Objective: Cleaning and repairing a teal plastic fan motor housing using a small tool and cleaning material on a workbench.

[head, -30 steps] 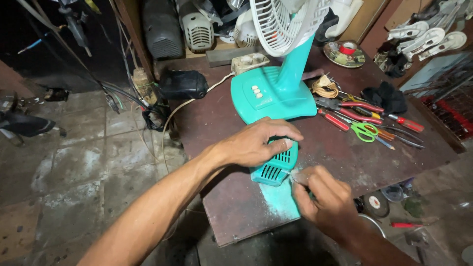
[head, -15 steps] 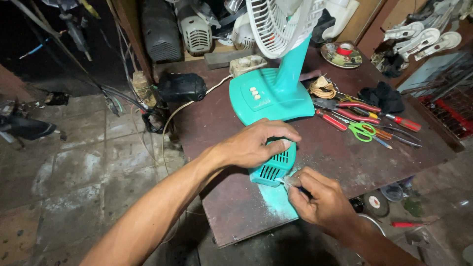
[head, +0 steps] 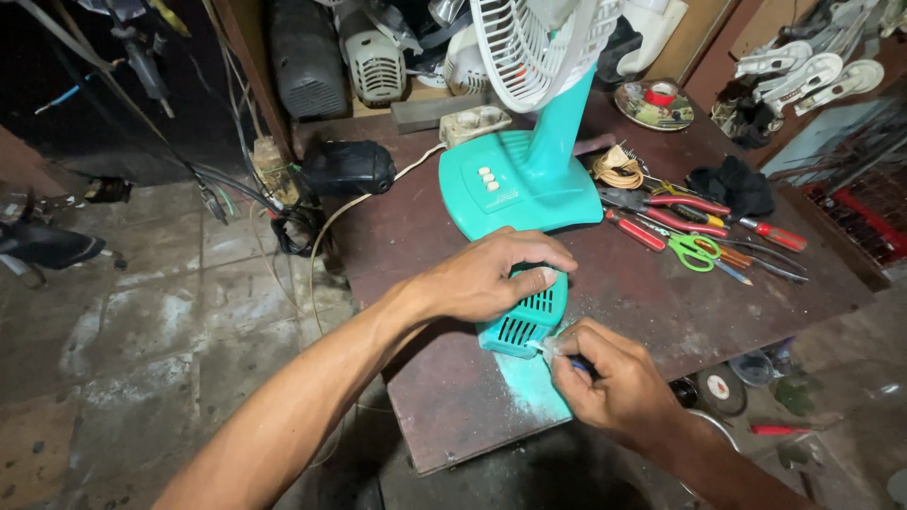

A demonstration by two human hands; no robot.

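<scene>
A teal vented plastic cover point(head: 525, 319), apparently a fan's motor housing, lies near the front edge of the brown table point(head: 661, 312). The left hand point(head: 496, 274) lies over its top, fingers curled down around the far side, pressing it in place. The right hand point(head: 609, 382) is closed in a pinch around a small blue-handled tool point(head: 567, 357), whose tip meets the cover's lower right corner; what sort of tool it is cannot be told, since the fingers hide most of it. Under and in front of the cover lies a flat teal piece point(head: 534, 387), dusted with pale powder or shavings that also spread over the table around it.

Judging by that dust, some scraping or cutting at the cover is already done, while the tool at the corner suggests the work is in progress rather than finished; the cover is off any fan, so refitting appears left to do.

Just beyond the cover stands a teal fan point(head: 529, 161) with a white grille. To its right lie a coil of wire point(head: 616, 168), red-handled pliers point(head: 661, 203), green-handled scissors point(head: 697, 251) and a red-handled screwdriver point(head: 770, 233). A black cloth point(head: 727, 187) sits behind them.
</scene>
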